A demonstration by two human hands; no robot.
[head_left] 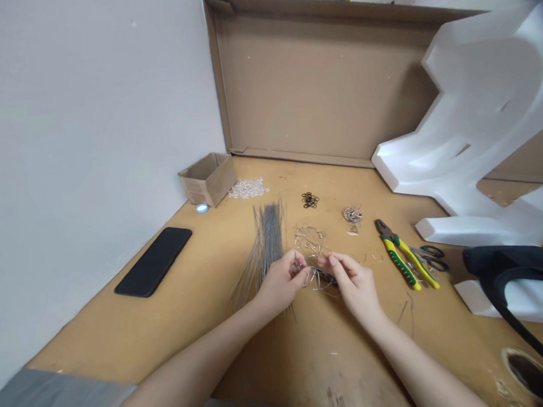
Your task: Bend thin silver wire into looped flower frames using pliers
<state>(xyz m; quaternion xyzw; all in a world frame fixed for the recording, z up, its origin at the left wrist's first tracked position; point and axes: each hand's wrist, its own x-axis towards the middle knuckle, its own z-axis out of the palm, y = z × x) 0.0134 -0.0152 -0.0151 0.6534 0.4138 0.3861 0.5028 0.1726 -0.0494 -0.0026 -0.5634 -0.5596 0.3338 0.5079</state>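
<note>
My left hand [282, 281] and my right hand [357, 285] face each other above the table, fingertips pinched a short gap apart. Thin wire shows at the right fingertips. Something small and shiny sits in the left pinch, too small to make out. Below and between the hands lie bent wire loops [318, 279], partly covered by the fingers. More wire rings [309, 238] rest just beyond them. A thick bundle of straight grey wires [269, 241] lies beside my left hand, which hides part of it.
Pliers [403, 256] and scissors [431, 257] lie right. Behind are black rings [310, 200], a silvery coil [353, 214], clear beads [249, 188] and a small cardboard box [208, 178]. A phone [153, 262] lies left. White foam [473, 102] and a cardboard panel [310, 89] border the table.
</note>
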